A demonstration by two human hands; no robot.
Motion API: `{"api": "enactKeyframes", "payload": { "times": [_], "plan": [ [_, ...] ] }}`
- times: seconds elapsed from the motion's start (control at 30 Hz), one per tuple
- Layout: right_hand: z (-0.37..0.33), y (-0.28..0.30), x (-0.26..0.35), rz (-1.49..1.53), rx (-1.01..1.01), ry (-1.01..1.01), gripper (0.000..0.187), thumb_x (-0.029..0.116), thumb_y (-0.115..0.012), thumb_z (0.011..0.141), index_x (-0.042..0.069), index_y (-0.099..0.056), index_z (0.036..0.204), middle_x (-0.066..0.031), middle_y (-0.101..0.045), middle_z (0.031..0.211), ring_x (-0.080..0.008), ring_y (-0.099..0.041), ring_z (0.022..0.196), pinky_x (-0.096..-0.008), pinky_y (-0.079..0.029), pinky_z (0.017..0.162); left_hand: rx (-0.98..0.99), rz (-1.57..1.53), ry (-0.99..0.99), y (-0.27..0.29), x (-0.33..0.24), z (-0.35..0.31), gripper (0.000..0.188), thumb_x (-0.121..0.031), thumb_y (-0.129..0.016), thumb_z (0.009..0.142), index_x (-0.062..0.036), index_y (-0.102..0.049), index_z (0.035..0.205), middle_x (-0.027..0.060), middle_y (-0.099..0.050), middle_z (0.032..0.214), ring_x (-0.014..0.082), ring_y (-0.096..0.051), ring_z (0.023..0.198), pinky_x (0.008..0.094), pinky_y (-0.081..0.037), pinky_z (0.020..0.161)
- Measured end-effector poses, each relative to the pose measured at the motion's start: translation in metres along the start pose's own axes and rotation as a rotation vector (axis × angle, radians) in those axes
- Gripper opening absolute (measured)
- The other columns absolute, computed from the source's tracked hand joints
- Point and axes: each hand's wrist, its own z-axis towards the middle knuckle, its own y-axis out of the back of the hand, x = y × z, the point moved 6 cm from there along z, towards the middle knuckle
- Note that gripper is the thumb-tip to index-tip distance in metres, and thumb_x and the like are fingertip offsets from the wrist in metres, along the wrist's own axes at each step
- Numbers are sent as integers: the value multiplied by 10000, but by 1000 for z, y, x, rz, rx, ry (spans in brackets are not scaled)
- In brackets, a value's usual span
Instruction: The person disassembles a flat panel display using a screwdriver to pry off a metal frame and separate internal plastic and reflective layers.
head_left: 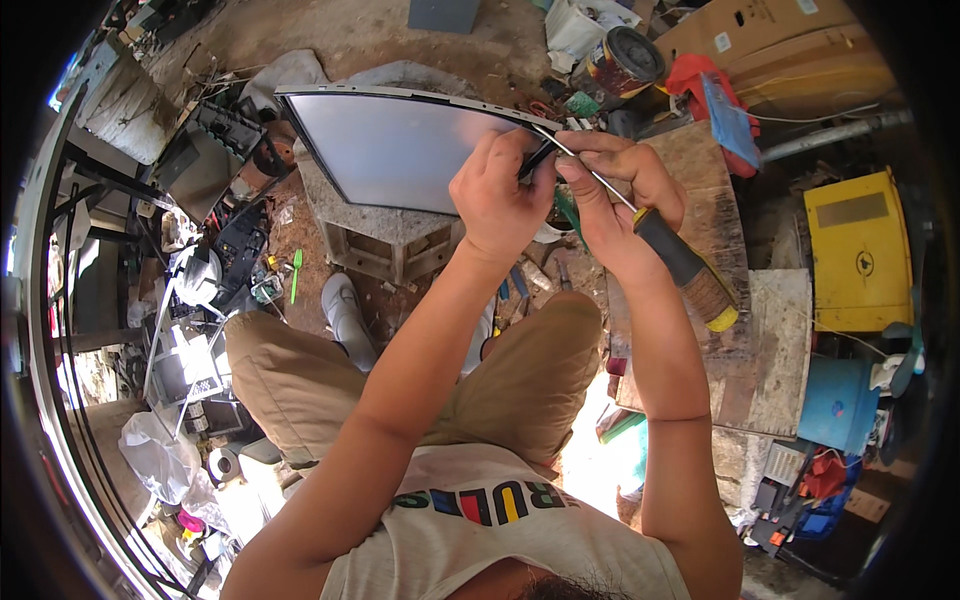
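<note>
A flat display panel (pixel 390 150) with a pale, glossy face and a thin metal rim lies tilted on a grey concrete-like block (pixel 375 222). At the panel's right end, my left hand (pixel 503 192) is closed, its thumb and fingers pinching a black strip (pixel 538 158) by the rim. My right hand (pixel 625 200) grips a screwdriver (pixel 680 262) with a black and yellow handle. The bare metal shaft slants up and left past the fingers, and its tip is at the panel's upper right edge. The fingers partly hide that corner.
A worn wooden board (pixel 690 200) lies to the right, near a yellow metal box (pixel 860 250) and a blue container (pixel 838 405). A dark bucket (pixel 625 62) stands at the back. Electronic scrap (pixel 235 240) and a green plastic fork (pixel 296 275) lie on the left.
</note>
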Motion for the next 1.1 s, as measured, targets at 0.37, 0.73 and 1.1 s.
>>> {"api": "enactKeyframes", "payload": {
  "times": [0.37,0.73,1.1],
  "plan": [
    [20,-5,7,-118,217,155,233,28,-742,843,7,-511,823,-174,-716,941,-294,-713,940,-371,-560,837,3,1,40,-2,0,2,263,-51,-713,666,-87,-611,906,59,-586,759,280,-587,608,360,-461,522],
    [-4,-22,-12,-198,6,463,223,-25,-748,771,36,-542,827,-143,-692,945,-334,-720,900,-364,-609,673,37,-10,49,-3,1,6,217,-84,-714,709,-84,-602,895,70,-574,754,298,-588,624,370,-463,532],
    [3,-25,-5,-131,71,203,232,80,-741,861,11,-519,868,-170,-712,945,-303,-717,914,-368,-575,787,170,-130,115,7,5,-2,213,-47,-685,754,-51,-569,933,98,-606,792,276,-629,679,342,-504,586]
  ]
}}
